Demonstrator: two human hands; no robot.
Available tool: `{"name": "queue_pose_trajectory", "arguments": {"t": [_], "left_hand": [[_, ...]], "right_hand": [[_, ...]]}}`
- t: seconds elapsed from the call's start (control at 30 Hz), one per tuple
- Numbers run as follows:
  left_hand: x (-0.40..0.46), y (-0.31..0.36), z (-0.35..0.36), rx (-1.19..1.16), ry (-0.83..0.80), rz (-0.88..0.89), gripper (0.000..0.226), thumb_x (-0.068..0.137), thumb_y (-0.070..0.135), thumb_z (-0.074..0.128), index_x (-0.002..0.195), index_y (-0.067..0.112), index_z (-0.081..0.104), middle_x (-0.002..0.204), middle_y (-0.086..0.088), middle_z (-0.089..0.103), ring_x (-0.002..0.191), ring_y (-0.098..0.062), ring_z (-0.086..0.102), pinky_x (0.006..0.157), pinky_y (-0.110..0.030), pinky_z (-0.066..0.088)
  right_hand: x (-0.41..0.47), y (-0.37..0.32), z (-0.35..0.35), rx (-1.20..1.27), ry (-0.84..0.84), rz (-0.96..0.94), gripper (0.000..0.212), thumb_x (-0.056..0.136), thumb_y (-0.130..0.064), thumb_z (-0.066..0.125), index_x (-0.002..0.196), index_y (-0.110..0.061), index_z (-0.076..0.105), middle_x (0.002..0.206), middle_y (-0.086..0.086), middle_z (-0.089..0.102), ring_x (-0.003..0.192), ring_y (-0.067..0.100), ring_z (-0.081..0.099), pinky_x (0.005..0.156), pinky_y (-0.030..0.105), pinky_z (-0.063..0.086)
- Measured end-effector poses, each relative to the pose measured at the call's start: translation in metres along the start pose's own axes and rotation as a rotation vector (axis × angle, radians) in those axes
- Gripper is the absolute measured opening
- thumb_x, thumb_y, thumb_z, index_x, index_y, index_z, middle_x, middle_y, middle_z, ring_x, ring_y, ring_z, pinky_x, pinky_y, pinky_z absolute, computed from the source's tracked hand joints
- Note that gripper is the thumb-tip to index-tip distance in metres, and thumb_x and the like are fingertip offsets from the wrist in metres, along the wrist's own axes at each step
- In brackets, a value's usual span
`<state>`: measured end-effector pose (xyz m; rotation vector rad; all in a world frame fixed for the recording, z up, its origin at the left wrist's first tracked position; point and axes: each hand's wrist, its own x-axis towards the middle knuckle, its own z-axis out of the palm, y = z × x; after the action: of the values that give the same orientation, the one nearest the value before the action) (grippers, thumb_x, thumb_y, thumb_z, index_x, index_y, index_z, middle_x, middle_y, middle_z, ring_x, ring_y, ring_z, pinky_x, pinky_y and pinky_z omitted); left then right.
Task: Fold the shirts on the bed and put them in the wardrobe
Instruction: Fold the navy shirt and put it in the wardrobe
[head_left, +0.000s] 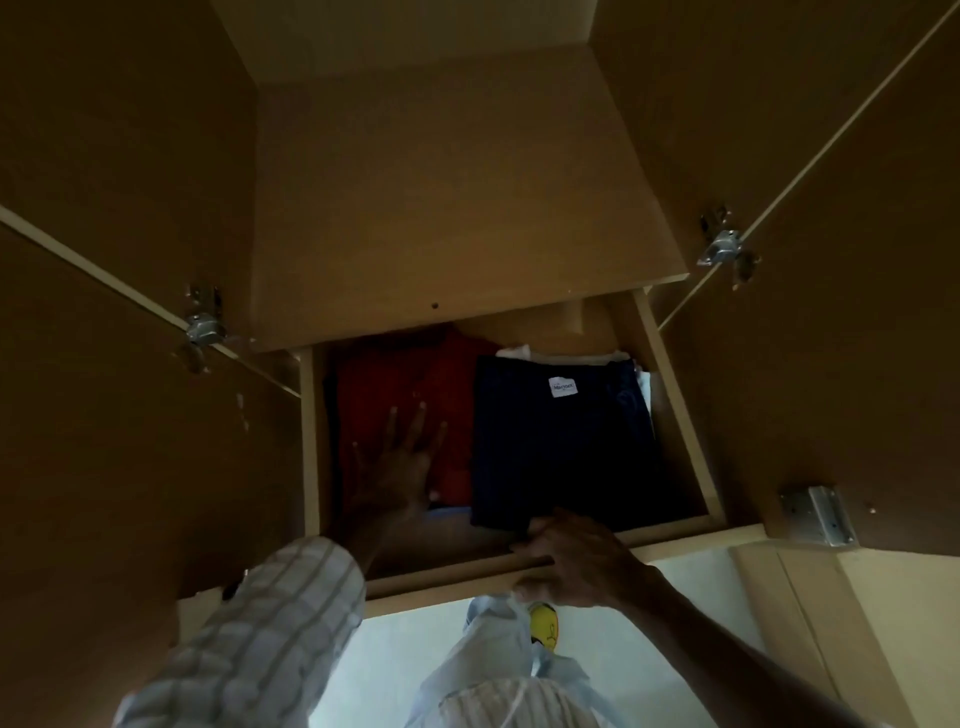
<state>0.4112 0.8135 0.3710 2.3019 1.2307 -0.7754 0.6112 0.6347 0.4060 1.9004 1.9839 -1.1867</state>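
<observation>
I look down into an open wardrobe compartment (310, 441) with both doors swung out. A folded red shirt (405, 374) lies on the left inside, and my left hand (400, 462) presses flat on it with fingers spread. Beside it on the right lies a folded navy shirt (566, 447) with a white label near its collar. My right hand (566, 556) is at the compartment's front edge, its fingers curled round the near corner of the navy shirt. White cloth shows behind the navy shirt.
A wooden shelf (457, 208) overhangs the compartment from above. The left door (104, 389) and right door (831, 364) stand open on metal hinges. Below are the pale floor (405, 654), my light trousers and a yellow slipper (543, 626).
</observation>
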Motion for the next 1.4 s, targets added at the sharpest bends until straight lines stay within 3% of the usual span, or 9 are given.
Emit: {"name": "queue_pose_trajectory", "arguments": {"t": [0.43, 0.67, 0.73, 0.8, 0.9, 1.0, 1.13, 1.27, 1.4], "left_hand": [[0.075, -0.034, -0.052, 0.004, 0.063, 0.016, 0.112, 0.08, 0.052, 0.073, 0.152, 0.045, -0.012, 0.161, 0.005, -0.027, 0.149, -0.033, -0.018, 0.112, -0.069, 0.02], [0.051, -0.004, -0.073, -0.067, 0.09, -0.002, 0.112, 0.08, 0.039, 0.071, 0.157, 0.028, -0.009, 0.162, -0.006, -0.022, 0.149, -0.031, -0.02, 0.119, -0.062, 0.003], [0.038, 0.02, -0.07, -0.01, 0.347, 0.149, 0.114, 0.074, 0.043, 0.071, 0.158, 0.021, -0.002, 0.164, -0.012, -0.013, 0.151, -0.031, -0.015, 0.12, -0.059, 0.001], [0.034, 0.047, -0.056, 0.122, 0.537, 0.495, 0.105, 0.071, 0.049, 0.066, 0.158, 0.021, 0.014, 0.165, -0.015, 0.002, 0.152, -0.032, -0.005, 0.119, -0.06, 0.006], [0.046, 0.09, -0.027, 0.364, 0.437, 0.815, 0.097, 0.078, 0.064, 0.059, 0.157, 0.026, 0.018, 0.165, -0.012, 0.01, 0.152, -0.036, 0.002, 0.116, -0.066, 0.007], [0.064, 0.119, 0.002, 0.46, 0.249, 0.759, 0.1, 0.083, 0.064, 0.058, 0.156, 0.036, -0.003, 0.166, -0.006, -0.007, 0.15, -0.037, -0.014, 0.107, -0.077, 0.002], [0.076, 0.133, 0.016, 0.452, 0.238, 0.608, 0.103, 0.086, 0.056, 0.058, 0.15, 0.043, -0.022, 0.162, -0.003, -0.027, 0.145, -0.038, -0.029, 0.1, -0.08, -0.009], [0.084, 0.146, 0.012, 0.403, 0.255, 0.519, 0.093, 0.089, 0.07, 0.041, 0.148, 0.044, -0.025, 0.161, -0.002, -0.029, 0.144, -0.039, -0.03, 0.1, -0.08, -0.013], [0.101, 0.16, 0.0, 0.304, 0.27, 0.409, 0.09, 0.09, 0.064, 0.046, 0.15, 0.044, -0.018, 0.164, -0.002, -0.019, 0.147, -0.039, -0.024, 0.101, -0.079, -0.013]], "right_hand": [[0.0, 0.002, 0.001, 0.086, 0.017, 0.042, 0.058, 0.075, -0.069, 0.061, 0.124, -0.038, 0.061, 0.122, -0.023, 0.051, 0.125, 0.008, 0.037, 0.1, 0.031, 0.029], [-0.007, 0.006, 0.002, 0.109, -0.006, 0.043, 0.066, 0.079, -0.069, 0.061, 0.139, -0.041, 0.05, 0.144, -0.019, 0.044, 0.139, 0.009, 0.028, 0.11, 0.034, 0.023], [-0.011, 0.012, 0.002, 0.11, -0.027, 0.053, 0.071, 0.078, -0.072, 0.059, 0.141, -0.042, 0.046, 0.145, -0.018, 0.044, 0.14, 0.011, 0.029, 0.113, 0.037, 0.024], [-0.016, 0.023, -0.002, 0.114, -0.062, 0.1, 0.073, 0.075, -0.078, 0.056, 0.138, -0.041, 0.047, 0.142, -0.016, 0.049, 0.137, 0.013, 0.036, 0.112, 0.039, 0.028], [-0.027, 0.041, -0.01, 0.073, -0.051, 0.171, 0.072, 0.07, -0.087, 0.05, 0.123, -0.038, 0.055, 0.125, -0.016, 0.058, 0.126, 0.014, 0.045, 0.105, 0.036, 0.032], [-0.038, 0.054, -0.011, 0.022, 0.046, 0.183, 0.072, 0.069, -0.09, 0.047, 0.115, -0.036, 0.059, 0.115, -0.016, 0.064, 0.117, 0.012, 0.053, 0.101, 0.032, 0.034], [-0.043, 0.052, -0.012, 0.045, 0.074, 0.213, 0.059, 0.076, -0.082, 0.053, 0.11, -0.034, 0.059, 0.108, -0.017, 0.064, 0.112, 0.01, 0.054, 0.101, 0.03, 0.033], [-0.044, 0.051, -0.008, 0.099, 0.076, 0.232, 0.063, 0.076, -0.081, 0.052, 0.121, -0.037, 0.056, 0.124, -0.016, 0.06, 0.126, 0.012, 0.047, 0.113, 0.035, 0.029], [-0.045, 0.049, -0.012, 0.09, 0.011, 0.248, 0.062, 0.081, -0.076, 0.054, 0.13, -0.038, 0.052, 0.135, -0.011, 0.054, 0.132, 0.015, 0.039, 0.112, 0.036, 0.024]]}}
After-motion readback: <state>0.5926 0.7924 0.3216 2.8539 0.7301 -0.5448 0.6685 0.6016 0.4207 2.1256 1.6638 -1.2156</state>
